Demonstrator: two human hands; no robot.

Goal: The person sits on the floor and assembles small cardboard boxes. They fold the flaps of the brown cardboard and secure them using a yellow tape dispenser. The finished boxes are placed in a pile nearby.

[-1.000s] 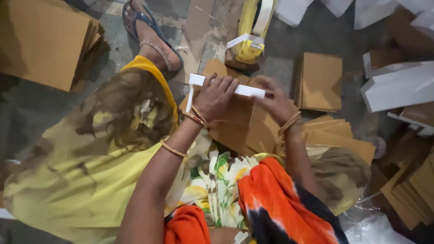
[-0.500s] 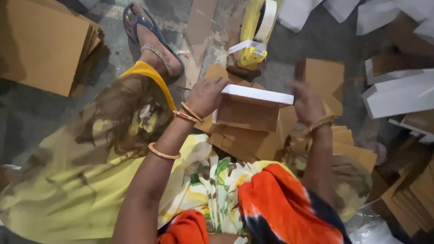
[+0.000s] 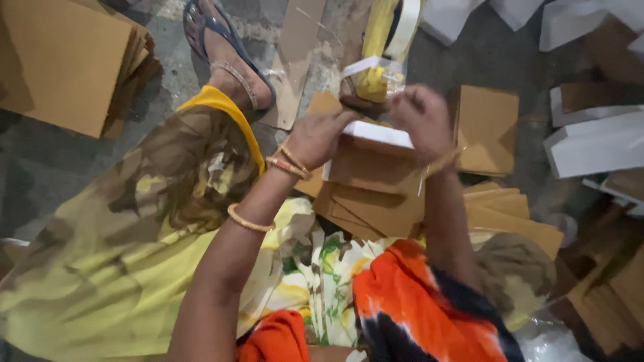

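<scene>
**Both hands on a half-formed carton above the lap**

Nearest the camera lies the person's lap, draped in orange-and-black cloth and a floral fabric. A yellow-brown garment spreads to the left of the carton.

Just beyond the lap sits the carton, brown cardboard with a white upper edge, resting on a stack of flat brown sheets. The left hand grasps the carton at its left end, fingers curled over the white edge; bangles circle the wrist and forearm. The right hand is closed in a fist at the carton's right top edge, blurred; whether it pinches the board or only presses on it cannot be told.

Directly behind the carton stands a yellow tape dispenser. Right of the carton lies a flat brown cardboard square, and farther right white folded cartons. Left of the carton and farther off, a foot in a blue sandal rests on the concrete floor. Far left lies a pile of large cardboard sheets
</scene>
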